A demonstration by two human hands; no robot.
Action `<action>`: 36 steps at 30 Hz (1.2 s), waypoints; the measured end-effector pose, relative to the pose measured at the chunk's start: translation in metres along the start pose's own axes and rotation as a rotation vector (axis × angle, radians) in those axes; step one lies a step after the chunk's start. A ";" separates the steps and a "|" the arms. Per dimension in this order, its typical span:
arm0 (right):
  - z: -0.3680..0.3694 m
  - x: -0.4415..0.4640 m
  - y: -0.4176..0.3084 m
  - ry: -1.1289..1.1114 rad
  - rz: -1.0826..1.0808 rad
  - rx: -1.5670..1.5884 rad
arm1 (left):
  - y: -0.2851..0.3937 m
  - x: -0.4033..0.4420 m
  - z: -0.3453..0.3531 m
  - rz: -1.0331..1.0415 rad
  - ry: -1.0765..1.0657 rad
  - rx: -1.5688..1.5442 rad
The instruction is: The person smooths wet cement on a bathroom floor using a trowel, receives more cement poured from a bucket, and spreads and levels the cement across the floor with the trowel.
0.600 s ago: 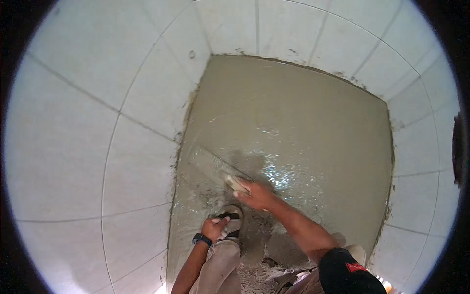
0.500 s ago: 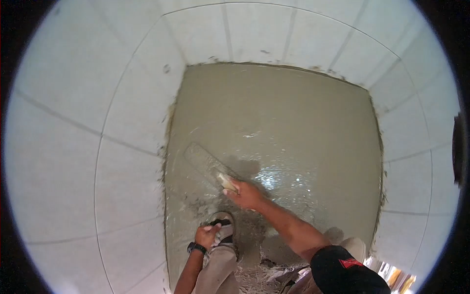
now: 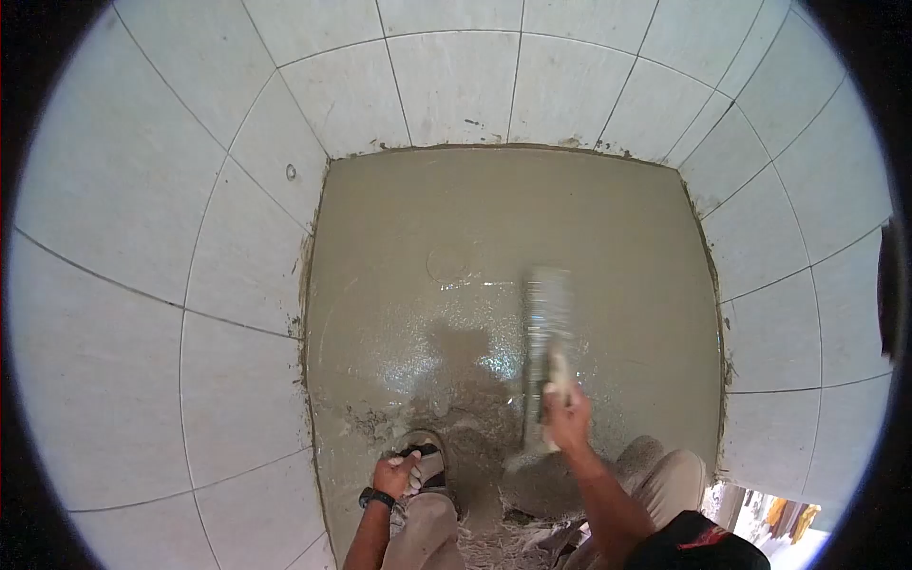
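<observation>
Trowel over mid-floor wet cement, blade toward 12 o'clock, apparently mid-smoothing.
Wrapped in right hand; left hand by sandal at trowel's 8 o'clock, grip unclear; calling next for level pressure.

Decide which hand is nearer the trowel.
Right. The right hand grips the trowel by its handle; the left hand is apart, to its left, by the sandal.

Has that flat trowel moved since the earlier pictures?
Yes. The trowel has swung to the right, away from the left tiled wall; it now points towards the far tiled wall instead of slanting left.
</observation>
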State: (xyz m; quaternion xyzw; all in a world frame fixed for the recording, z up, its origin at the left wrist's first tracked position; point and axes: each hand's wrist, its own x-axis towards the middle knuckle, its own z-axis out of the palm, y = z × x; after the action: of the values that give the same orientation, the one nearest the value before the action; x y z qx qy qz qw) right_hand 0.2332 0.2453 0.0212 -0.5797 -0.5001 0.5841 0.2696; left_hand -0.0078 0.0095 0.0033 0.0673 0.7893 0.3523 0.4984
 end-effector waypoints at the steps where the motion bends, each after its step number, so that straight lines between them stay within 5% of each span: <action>1: 0.018 0.003 -0.010 -0.129 -0.016 -0.049 | -0.004 0.001 0.000 -0.065 -0.006 -0.034; 3: 0.078 0.023 -0.011 -0.246 -0.599 -0.196 | -0.007 0.004 0.002 -0.114 -0.025 -0.056; 5: 0.135 0.032 -0.026 -0.590 -0.224 -0.162 | -0.012 0.005 -0.003 0.081 0.055 0.178; 11: 0.272 0.093 -0.062 -0.501 -0.380 -0.402 | -0.029 0.019 -0.004 -0.042 0.005 0.027; 21: 0.257 0.236 -0.121 -0.085 -0.328 -0.385 | -0.012 0.006 -0.009 -0.040 -0.075 -0.002; 25: 0.226 0.258 -0.100 0.145 -0.306 -0.115 | 0.005 0.000 -0.012 -0.105 -0.105 -0.016; 27: 0.229 0.251 -0.090 0.089 -0.333 -0.091 | 0.026 -0.006 -0.011 -0.187 -0.130 -0.052; 30: 0.254 0.195 -0.108 -0.136 -0.275 -0.041 | -0.034 0.024 -0.018 -0.083 -0.192 0.047; 32: 0.299 0.178 -0.087 -0.165 -0.548 -0.112 | -0.047 0.028 -0.015 -0.024 -0.146 0.093; 34: 0.331 0.149 -0.100 -0.414 -0.197 -0.109 | -0.073 0.036 -0.010 -0.092 -0.176 -0.119; 36: 0.366 0.139 -0.104 -0.361 -0.251 -0.157 | -0.065 0.035 -0.011 -0.151 -0.169 -0.063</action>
State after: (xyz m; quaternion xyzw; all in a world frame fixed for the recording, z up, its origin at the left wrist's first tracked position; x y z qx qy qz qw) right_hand -0.1659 0.3070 -0.0053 -0.4184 -0.6524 0.5993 0.2004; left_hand -0.0183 -0.0279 -0.0603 0.0213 0.7360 0.3314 0.5900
